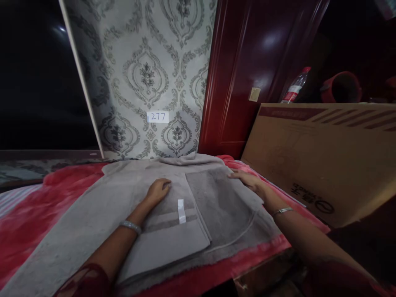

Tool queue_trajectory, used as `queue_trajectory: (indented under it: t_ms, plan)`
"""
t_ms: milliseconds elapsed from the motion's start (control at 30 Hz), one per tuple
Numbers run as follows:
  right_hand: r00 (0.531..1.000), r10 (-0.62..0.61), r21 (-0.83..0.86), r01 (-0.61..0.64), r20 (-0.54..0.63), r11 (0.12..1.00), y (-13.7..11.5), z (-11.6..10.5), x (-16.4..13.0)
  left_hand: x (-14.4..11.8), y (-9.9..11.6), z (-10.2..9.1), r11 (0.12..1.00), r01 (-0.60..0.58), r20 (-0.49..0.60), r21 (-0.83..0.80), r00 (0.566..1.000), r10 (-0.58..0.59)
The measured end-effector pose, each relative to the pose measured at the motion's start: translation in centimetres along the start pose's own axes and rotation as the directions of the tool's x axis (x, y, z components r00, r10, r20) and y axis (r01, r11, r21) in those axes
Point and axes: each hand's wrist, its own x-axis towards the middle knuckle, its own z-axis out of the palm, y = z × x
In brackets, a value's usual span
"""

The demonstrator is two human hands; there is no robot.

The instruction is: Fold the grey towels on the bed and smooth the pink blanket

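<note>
Grey towel (173,214), partly folded, lies spread on a red fleece blanket (27,214) that covers the bed or table under it, just in front of the person. One flap has been turned over the middle, so its underside shows with a darker woven band and a white care label (181,210) facing up. The left hand (158,190) rests palm down on that folded flap, fingers loosely curled and gripping nothing; it seems to pin the layer flat so the fold keeps its edge. The right hand (247,180) lies flat and open on the far right part of the towel, near its border, pressing rather than grasping, probably to smooth the pile and hold the lower layer from sliding on the slippery fleece. Each wrist wears a thin bracelet. Just beside the right arm a large flattened cardboard box (324,161) leans, touching the blanket's edge. Behind the towel stands a wall with grey damask wallpaper (145,74) bearing a small paper tag that reads 277 (158,116). Right of it is a dark red wooden door (247,66), and a plastic bottle (295,86) shows above the box
</note>
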Motion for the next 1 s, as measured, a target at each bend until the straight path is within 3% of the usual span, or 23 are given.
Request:
queue_trajectory:
  t_ms: [133,233,367,433,533,667,767,833,900,1000]
  plan:
    - [0.986,-0.166,-0.01,0.166,0.012,0.986,-5.7,7.1,2.0,-1.3,0.3,-0.7,0.955,0.106,0.084,-0.276,0.993,-0.086]
    - [0.982,-0.162,0.079,0.154,0.1,0.985,-8.0,14.0,2.7,-2.9,0.4,-1.9,0.822,0.232,0.172,-0.521,0.971,-0.165]
    - [0.952,-0.093,0.12,0.06,0.293,0.991,-7.0,22.2,1.6,-4.9,0.1,-3.7,0.464,0.405,0.309,-0.788,0.912,-0.27]
    - [0.916,-0.066,0.147,0.008,0.395,0.989,-5.2,24.3,0.6,-5.6,-0.4,-4.0,0.438,0.435,0.348,-0.787,0.898,-0.268]
    - [0.929,-0.065,0.116,0.024,0.365,0.993,-2.1,24.4,-0.3,-5.9,-1.3,-3.7,0.498,0.435,0.348,-0.75,0.9,-0.262]
    - [0.989,-0.108,-0.047,0.113,0.097,0.992,1.3,20.4,0.1,-5.3,-1.6,-2.6,0.632,0.332,0.195,-0.7,0.941,-0.278]
    - [0.981,-0.169,-0.177,0.151,-0.096,0.973,3.2,17.2,1.0,-4.8,-1.1,-1.8,0.752,0.252,0.065,-0.61,0.961,-0.269]
    - [0.958,-0.229,-0.258,0.181,-0.171,0.949,4.4,16.1,1.6,-4.6,-0.9,-1.7,0.784,0.244,0.013,-0.571,0.957,-0.288]
    - [0.943,-0.278,-0.304,0.215,-0.182,0.928,5.5,16.0,2.0,-4.7,-0.9,-1.8,0.781,0.25,-0.006,-0.573,0.951,-0.309]
    - [0.933,-0.346,-0.446,0.27,-0.099,0.853,7.0,16.9,2.5,-5.1,-1.2,-2.4,0.77,0.289,-0.003,-0.57,0.936,-0.353]
